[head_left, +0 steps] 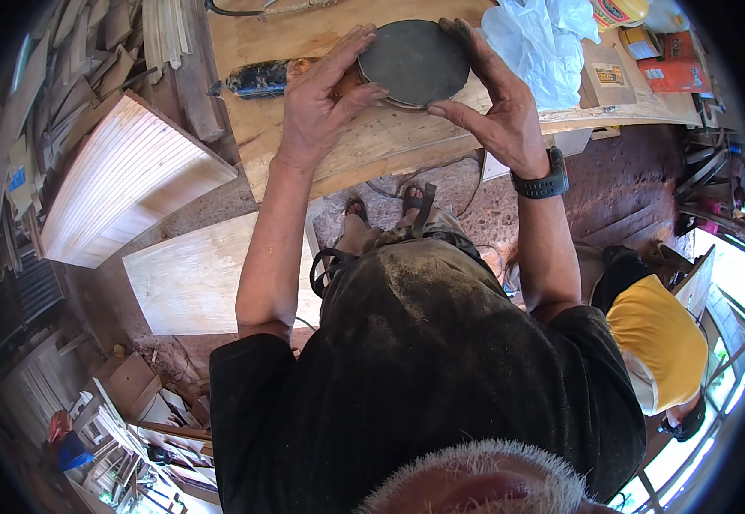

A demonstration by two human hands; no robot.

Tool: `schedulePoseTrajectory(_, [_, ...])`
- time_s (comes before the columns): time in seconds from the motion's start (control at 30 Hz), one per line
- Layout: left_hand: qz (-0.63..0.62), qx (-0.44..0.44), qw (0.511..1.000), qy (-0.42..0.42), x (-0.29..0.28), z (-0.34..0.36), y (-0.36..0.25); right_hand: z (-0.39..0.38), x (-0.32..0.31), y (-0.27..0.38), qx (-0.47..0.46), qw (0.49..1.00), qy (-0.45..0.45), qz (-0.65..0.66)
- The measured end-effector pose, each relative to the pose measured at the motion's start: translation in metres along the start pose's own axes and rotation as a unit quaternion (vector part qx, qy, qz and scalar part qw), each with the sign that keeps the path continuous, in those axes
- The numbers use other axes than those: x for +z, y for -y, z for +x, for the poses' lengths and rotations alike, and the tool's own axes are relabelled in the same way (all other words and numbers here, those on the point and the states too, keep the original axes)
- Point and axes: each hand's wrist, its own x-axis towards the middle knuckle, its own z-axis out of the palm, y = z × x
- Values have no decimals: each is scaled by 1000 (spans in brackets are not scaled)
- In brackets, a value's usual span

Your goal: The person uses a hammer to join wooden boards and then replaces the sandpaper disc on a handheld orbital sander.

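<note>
A round dark grey sanding disc (415,62) with a pale rim is between my two hands over the wooden workbench. My left hand (317,107) grips its left edge, with the thumb at the near rim. On the opposite edge, my right hand (509,111) has its fingers along the rim and its thumb at the near side. A power tool with a dark, worn body (257,79) lies left of the disc. Its orange-brown part runs behind my left hand toward the disc; whether the two are joined is hidden.
Right of my hands, a crumpled plastic bag (539,47) lies on the workbench (347,158) near a red box (674,64) and a yellow container (619,12). Panels (128,184) and a pale board (192,278) are at left. A person in yellow (659,334) is behind me, right.
</note>
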Motion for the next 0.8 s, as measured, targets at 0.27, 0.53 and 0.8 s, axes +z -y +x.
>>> schedulePoseTrajectory(0.27, [-38,-7,999,-4,0,-3,3,-1,-3,3,36,999,36,19])
schedulePoseTrajectory(0.53, [-21,-17,999,34,-2,4,-1,-1,-4,-3,12,1000,11,4])
schedulePoseTrajectory(0.8, [-7,-48,997,61,-3,9,-1,-6,-5,-5,35,999,17,4])
